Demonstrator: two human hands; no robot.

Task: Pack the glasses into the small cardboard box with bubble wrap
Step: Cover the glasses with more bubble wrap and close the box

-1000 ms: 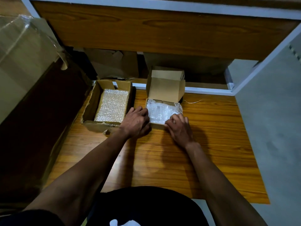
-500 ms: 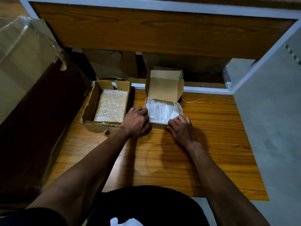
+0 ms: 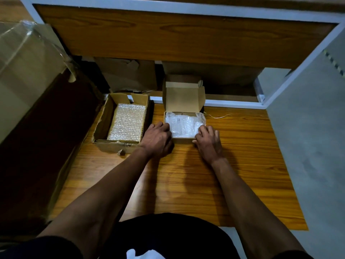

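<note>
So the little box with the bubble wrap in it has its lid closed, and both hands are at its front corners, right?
Not quite. The small cardboard box has its lid open, standing up at the back, as the head view shows. The rest is right: bubble wrap fills it, and the left hand and right hand are at its front corners.

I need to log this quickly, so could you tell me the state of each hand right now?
Left hand: fingers curled on the small cardboard box's left edge.
Right hand: fingers curled on its right front corner, at the bubble wrap.
</note>
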